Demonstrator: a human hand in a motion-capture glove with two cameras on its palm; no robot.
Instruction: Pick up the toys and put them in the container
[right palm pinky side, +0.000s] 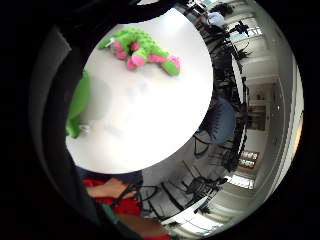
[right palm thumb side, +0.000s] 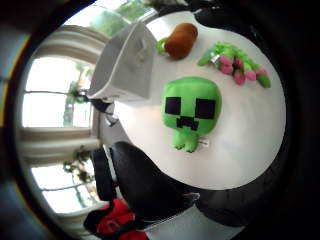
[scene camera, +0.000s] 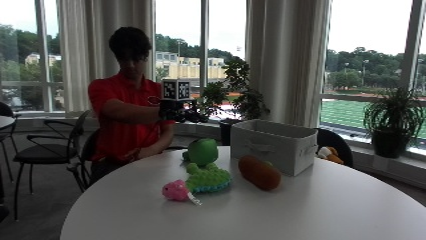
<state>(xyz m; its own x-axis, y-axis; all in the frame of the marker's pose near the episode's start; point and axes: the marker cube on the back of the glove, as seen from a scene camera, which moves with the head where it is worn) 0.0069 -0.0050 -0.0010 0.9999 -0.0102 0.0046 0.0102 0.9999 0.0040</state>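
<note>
As seen from the outside view, a round white worktop (scene camera: 319, 205) carries three toys and a container, all near the person's side. Item one: a green block-headed plush (scene camera: 202, 151), nearest the seated person. Item two: a green and pink crocodile plush (scene camera: 200, 182), lying in front of it. Item three: a brown oval plush (scene camera: 259, 172), resting just beside the front of the container. Item four: a white fabric container (scene camera: 274, 143), standing upright with its mouth open, ready to take the toys; nothing is seen inside it from here. The gloved right hand (scene camera: 178, 111) is raised above the worktop, over the block-headed plush and apart from it, holding nothing; whether its fingers are straight or curled cannot be told.

From the thumb side palm view, the block-headed plush (right palm thumb side: 191, 110) sits face-up below the palm, which suggests it is the first pick. The container (right palm thumb side: 125, 67) stands beside it, the brown plush (right palm thumb side: 180, 41) near the container's far corner, the crocodile (right palm thumb side: 235, 64) off to the side.

From the little finger side palm view, the crocodile (right palm pinky side: 142, 50) lies alone on bare worktop (right palm pinky side: 150, 125); a green edge of the block-headed plush (right palm pinky side: 77, 105) shows beside the glove.
</note>
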